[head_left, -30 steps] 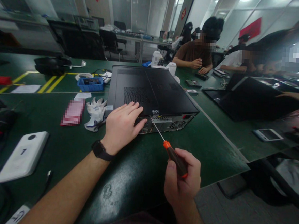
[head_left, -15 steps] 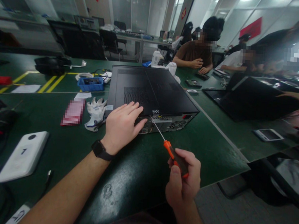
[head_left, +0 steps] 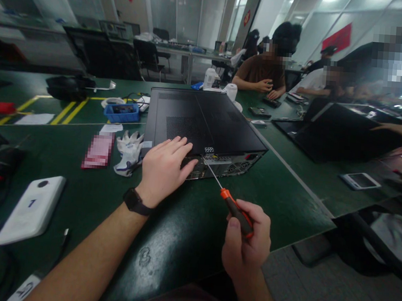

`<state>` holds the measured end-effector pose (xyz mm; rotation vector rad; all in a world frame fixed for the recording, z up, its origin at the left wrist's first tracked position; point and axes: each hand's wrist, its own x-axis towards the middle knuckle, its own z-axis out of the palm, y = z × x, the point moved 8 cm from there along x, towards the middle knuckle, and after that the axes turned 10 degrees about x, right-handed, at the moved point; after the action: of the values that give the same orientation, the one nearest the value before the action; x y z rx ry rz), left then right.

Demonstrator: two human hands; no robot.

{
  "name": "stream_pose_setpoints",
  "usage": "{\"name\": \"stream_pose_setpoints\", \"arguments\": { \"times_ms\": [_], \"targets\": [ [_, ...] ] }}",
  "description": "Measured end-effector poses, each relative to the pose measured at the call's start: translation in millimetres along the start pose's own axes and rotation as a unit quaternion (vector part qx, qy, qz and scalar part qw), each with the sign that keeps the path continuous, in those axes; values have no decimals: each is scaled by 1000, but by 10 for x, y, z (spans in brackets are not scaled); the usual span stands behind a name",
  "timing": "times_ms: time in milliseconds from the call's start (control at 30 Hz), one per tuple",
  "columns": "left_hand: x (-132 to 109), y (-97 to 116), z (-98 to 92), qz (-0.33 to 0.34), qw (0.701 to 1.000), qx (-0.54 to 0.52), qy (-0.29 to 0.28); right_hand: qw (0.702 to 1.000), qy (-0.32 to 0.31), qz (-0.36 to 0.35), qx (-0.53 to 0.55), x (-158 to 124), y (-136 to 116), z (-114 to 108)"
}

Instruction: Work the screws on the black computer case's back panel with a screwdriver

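A black desktop computer case lies on its side on the green table, its rear panel with the fan grille facing me. My left hand rests flat on the near left edge of the case, fingers stretched over the vented cover and thumb at the rear edge. My right hand is wrapped round the orange and black handle of a screwdriver. The screwdriver's shaft slants up and left, and its tip meets the top of the rear panel near the middle. Whatever sits under the tip is too small to make out.
Left of the case lie a white work glove, a pink packet and a blue bin. A white power bank is nearer me. To the right are a phone and a black laptop. Co-workers sit beyond.
The screwdriver handle has turned a little in my right hand, showing more of its black side, and the right fingers have shifted slightly. My left hand and the case stay put.
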<state>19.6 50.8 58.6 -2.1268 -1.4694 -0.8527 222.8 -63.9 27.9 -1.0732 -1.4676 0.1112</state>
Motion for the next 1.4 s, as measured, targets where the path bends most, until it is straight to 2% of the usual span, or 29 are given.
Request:
{"name": "stream_pose_setpoints", "arguments": {
  "times_ms": [233,467,667,833,933,1067,1200,1300,1400],
  "targets": [
    [5,3,-7,0,1000,-2,1,999,7,31,-10,-36,59,8],
    [5,5,-5,2,1000,1,3,999,18,-6,-41,-1,-27,-5],
    [0,1,6,3,1000,2,1,999,-5,43,-13,-26,74,18],
    [0,3,1,5,1000,4,4,1000,11,-11,-21,22,-49,3],
    [-1,8,-8,6,1000,5,7,999,22,-3,-30,3,-11,-5],
    [-1,13,-14,6,1000,7,8,1000,8,17,-22,-21,52,11],
    [2,14,-15,5,1000,7,6,1000,-7,-15,-4,33,-47,34],
    [2,9,-14,4,1000,7,4,999,10,-28,-28,51,-87,18],
    [1,6,-17,6,1000,7,7,999,22,-10,-43,14,-29,0]
  ]
}}
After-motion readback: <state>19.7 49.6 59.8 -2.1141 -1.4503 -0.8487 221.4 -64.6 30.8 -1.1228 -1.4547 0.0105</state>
